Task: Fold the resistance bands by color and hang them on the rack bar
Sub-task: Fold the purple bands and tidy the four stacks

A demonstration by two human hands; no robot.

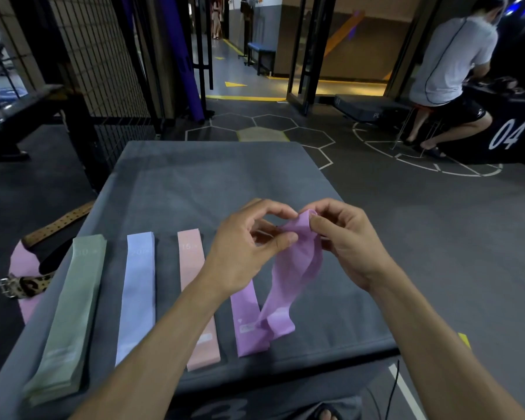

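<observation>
A purple resistance band (pixel 297 268) is lifted above the grey padded platform (pixel 212 177). My left hand (pixel 249 247) and my right hand (pixel 346 244) both pinch its upper end between thumb and fingers. Its lower end droops onto another purple band (pixel 247 322) lying flat. To the left lie a pink band (pixel 199 301), a light blue band (pixel 138 295) and a stack of green bands (pixel 70 316), all flat and side by side. No rack bar is identifiable.
A leopard-print belt (pixel 28 284) and a studded brown strap (pixel 58 222) lie on a pink mat (pixel 25 265) on the floor at left. A wire mesh wall (pixel 103 71) stands behind. A person (pixel 449 71) sits on a stool at far right beside a black box (pixel 512 131).
</observation>
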